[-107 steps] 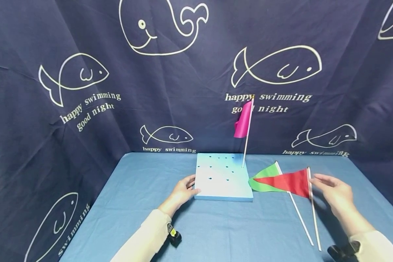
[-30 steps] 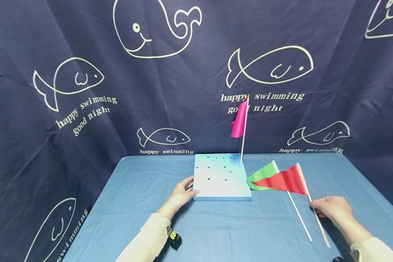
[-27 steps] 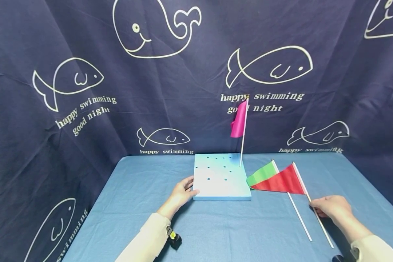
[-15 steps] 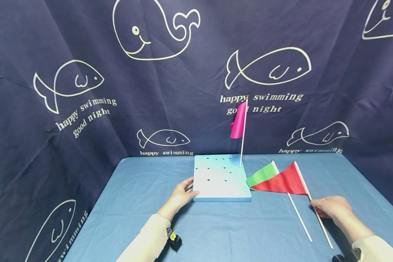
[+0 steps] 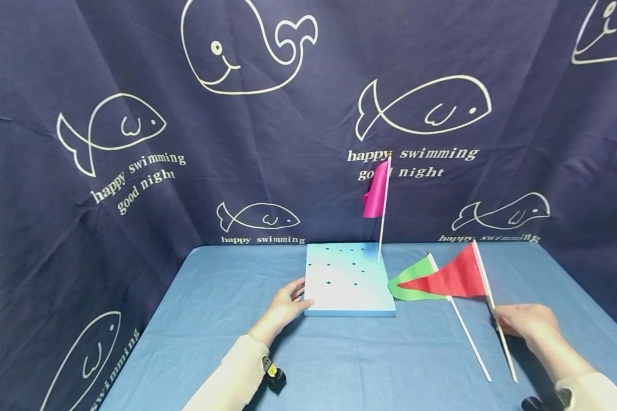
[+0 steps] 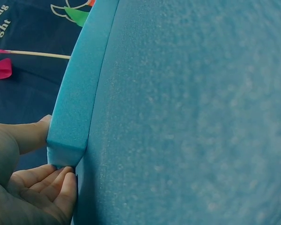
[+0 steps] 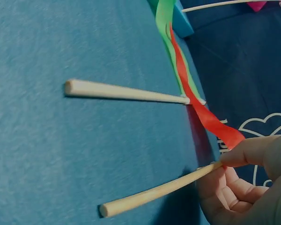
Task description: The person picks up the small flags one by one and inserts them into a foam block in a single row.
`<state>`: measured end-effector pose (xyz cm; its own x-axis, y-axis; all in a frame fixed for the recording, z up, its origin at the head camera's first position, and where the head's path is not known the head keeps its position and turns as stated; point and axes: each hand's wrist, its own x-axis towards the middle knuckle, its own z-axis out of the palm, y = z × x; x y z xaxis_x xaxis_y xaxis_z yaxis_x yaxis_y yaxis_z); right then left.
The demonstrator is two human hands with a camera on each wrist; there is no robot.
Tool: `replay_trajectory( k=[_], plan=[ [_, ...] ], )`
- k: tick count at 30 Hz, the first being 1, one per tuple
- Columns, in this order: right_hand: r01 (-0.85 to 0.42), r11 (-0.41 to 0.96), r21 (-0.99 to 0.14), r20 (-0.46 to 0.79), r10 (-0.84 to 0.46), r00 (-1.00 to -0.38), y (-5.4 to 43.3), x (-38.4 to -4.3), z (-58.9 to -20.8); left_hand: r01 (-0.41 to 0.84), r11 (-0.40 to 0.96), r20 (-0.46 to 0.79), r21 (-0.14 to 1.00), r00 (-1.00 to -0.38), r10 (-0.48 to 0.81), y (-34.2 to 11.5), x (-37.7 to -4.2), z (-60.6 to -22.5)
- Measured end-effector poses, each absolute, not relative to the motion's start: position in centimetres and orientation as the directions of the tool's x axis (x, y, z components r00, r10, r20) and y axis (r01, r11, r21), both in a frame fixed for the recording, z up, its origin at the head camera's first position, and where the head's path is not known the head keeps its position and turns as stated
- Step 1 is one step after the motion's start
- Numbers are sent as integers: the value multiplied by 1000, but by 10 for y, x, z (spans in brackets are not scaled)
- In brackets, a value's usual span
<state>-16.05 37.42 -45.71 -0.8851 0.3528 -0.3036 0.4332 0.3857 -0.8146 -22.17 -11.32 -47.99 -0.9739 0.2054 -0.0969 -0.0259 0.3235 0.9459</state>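
Note:
My left hand holds the left edge of a light blue foam board with several small holes. In the left wrist view the thumb lies on the board's top face and the fingers bend against its edge. My right hand pinches the wooden stick of a red pennant flag between thumb and fingertips, below the cloth. The flag's top end is tipped up; its lower stick end is close over the table. Beside it a green pennant flag lies on the table, partly covered by the red cloth.
A magenta flag stands upright in a hole near the board's back right corner. Blue cloth covers the table. A dark curtain printed with white fish and a whale hangs behind and on the left.
My right hand has gone from beside the red flag's upper pole to lower down its stick and now grips it. The flag's top has risen. My left hand stays at the board.

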Motion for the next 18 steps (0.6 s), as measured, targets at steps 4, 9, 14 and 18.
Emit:
replay_trajectory(
  k=[4,9,14,18],
  plan=[
    [408,366,-836,-277,361,-891,374,-163,-454,-29,322,-98,946,-975,201,-113,-222,-480],
    [411,346,-843,-275,380,-883,370,-162,-446,-25,321,-92,947,-976,197,-112,-222,-479],
    [411,354,-840,-265,394,-880,367,-160,-438,-26,325,-95,945,-976,197,-112,-222,-478],
    [401,363,-841,-256,387,-886,367,-160,-436,-28,329,-98,944,-976,196,-112,-221,-479]
  ],
)
